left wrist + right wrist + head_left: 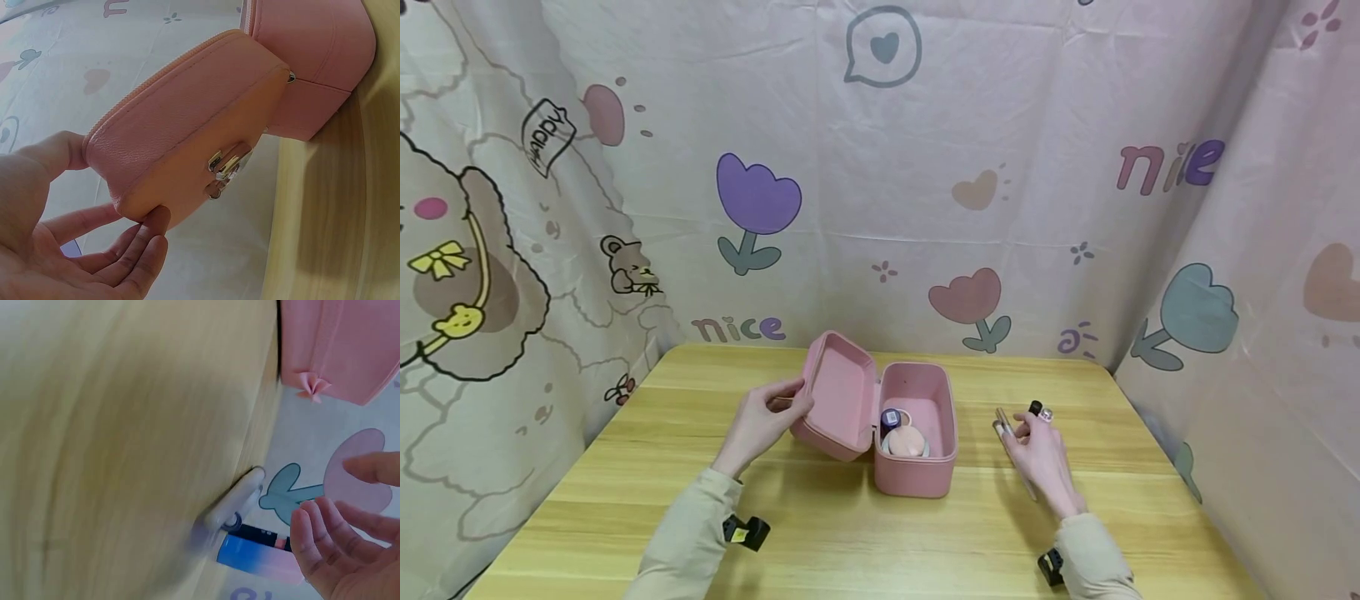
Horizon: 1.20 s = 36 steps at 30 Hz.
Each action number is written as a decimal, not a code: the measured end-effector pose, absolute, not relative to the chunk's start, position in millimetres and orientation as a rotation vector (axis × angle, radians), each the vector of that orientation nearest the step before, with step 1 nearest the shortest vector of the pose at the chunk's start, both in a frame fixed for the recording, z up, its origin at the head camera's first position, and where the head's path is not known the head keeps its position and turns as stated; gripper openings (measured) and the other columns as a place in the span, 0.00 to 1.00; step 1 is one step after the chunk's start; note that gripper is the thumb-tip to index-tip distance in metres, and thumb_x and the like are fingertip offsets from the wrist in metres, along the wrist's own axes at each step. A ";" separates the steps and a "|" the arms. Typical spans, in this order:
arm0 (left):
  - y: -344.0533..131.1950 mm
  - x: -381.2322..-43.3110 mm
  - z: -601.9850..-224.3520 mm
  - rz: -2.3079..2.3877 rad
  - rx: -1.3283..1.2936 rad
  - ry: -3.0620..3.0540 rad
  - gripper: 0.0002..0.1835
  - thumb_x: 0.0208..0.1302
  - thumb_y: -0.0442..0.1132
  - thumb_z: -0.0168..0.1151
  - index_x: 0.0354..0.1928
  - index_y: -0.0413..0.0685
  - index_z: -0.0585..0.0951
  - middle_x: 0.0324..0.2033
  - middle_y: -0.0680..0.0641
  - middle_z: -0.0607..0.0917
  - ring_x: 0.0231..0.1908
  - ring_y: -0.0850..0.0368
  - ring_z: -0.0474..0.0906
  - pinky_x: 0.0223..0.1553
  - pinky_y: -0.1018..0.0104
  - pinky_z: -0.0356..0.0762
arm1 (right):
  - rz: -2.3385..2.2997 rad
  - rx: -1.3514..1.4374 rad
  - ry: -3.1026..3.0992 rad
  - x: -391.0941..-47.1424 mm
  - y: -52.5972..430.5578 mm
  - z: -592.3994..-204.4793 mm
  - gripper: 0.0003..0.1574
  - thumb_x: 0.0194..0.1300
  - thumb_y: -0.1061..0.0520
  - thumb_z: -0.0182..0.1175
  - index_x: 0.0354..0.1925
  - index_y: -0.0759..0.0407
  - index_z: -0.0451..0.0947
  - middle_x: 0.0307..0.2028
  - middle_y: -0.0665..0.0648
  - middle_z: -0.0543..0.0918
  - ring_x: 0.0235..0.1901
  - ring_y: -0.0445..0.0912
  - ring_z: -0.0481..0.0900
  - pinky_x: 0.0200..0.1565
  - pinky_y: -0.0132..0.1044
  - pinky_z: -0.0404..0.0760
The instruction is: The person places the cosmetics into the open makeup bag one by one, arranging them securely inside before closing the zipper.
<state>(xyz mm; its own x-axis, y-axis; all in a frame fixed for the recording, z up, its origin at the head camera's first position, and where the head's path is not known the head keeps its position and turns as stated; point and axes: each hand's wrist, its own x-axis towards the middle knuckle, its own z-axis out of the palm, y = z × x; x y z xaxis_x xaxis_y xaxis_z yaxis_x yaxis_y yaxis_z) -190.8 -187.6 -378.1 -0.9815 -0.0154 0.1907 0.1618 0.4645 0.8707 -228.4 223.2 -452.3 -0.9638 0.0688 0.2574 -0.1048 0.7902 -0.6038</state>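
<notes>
Printed curtains (880, 200) enclose a wood-grain table (820, 550). Near the table's middle stands a pink case (913, 479), its lid (842, 392) swung open to the left. Left hand (766, 417): the grip pinches the lid's outer edge between thumb and fingers. Right hand (1043, 462): the grip is spread, thumb apart from fingertips, to the right of the case beside slender sticks (1002, 429), apparently brushes; contact cannot be confirmed. A blue-and-pink item (259, 557) shows near this hand. Inside the case, a peach puff (906, 441) sits beside a small dark bottle (891, 419).
</notes>
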 end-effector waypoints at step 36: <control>-189.0 -191.3 -381.2 -1.553 -0.128 -2.538 0.27 0.68 0.44 0.65 0.65 0.38 0.77 0.58 0.34 0.83 0.54 0.42 0.84 0.45 0.78 0.79 | 0.358 0.208 -2.957 -256.4 210.0 -462.9 0.06 0.49 0.74 0.57 0.25 0.66 0.74 0.25 0.66 0.82 0.23 0.54 0.78 0.26 0.48 0.82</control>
